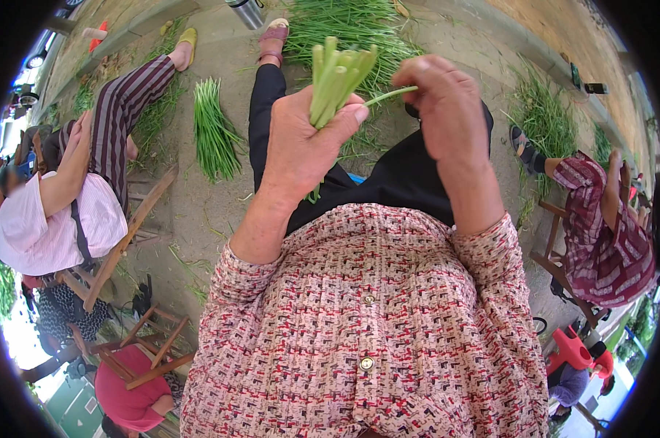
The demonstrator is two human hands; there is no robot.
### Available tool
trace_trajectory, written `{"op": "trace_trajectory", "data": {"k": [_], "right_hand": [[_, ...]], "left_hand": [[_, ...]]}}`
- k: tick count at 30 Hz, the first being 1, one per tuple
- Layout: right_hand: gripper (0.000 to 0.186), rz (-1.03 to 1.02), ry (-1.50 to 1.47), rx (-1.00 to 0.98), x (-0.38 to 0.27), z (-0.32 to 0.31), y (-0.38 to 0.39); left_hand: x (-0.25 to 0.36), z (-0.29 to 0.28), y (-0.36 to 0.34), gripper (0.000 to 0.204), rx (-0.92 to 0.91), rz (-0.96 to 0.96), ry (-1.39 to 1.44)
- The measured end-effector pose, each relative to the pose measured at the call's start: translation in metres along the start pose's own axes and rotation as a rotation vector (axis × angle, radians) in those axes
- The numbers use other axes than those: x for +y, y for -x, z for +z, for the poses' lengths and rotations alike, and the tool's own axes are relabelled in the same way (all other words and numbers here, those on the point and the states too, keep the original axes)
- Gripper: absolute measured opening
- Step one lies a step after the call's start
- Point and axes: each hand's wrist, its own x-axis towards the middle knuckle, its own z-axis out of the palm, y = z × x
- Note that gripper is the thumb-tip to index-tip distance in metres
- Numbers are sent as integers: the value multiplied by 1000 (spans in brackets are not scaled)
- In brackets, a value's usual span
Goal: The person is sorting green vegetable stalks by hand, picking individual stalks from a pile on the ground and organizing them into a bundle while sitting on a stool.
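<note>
My left hand [308,135] is closed round a bunch of green stalks [337,84], their thick pale ends pointing up and away from me. One thin stalk [390,94] sticks out sideways from the bunch to the right. Its outer end meets the fingers of my right hand [446,109], which are curled and slightly blurred. Beyond my hands, a big heap of long green stalks [352,29] lies on the ground. To the left of my leg is a smaller, neatly lined-up bundle [217,131].
A person in striped trousers [129,95] sits at left, by a wooden chair [129,237]. Another in a dark red patterned outfit [603,226] sits at right, near loose greens [549,117]. A metal flask [246,13] stands at the far side. A kerb [534,51] runs behind.
</note>
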Motion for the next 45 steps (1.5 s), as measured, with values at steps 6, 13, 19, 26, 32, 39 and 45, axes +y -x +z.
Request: {"op": "trace_trajectory", "data": {"k": [6,13,19,26,32,39,45], "right_hand": [[31,3,-63,107,-8,-37,-4],[33,-139,690,-301,15,-35,14],[29,-108,173,-87,-19,-15,-6],[16,-434,774,-502,-33,2,-16],[13,-292,470,-308,-10,1,-16],[14,-56,206,48,-12,-43,-18],[15,-271,778,-242,15,-41,2]], "left_hand": [[-7,-10,-1,9,51,-48,304],[-4,-8,-3,9,27,-55,329],[-5,-6,-2,10,20,-26,156],[-4,2,-1,11,40,8,43],[-3,-2,2,11,55,-14,37],[-11,-14,2,9,96,-24,237],[-16,-13,-4,14,26,-31,482]]}}
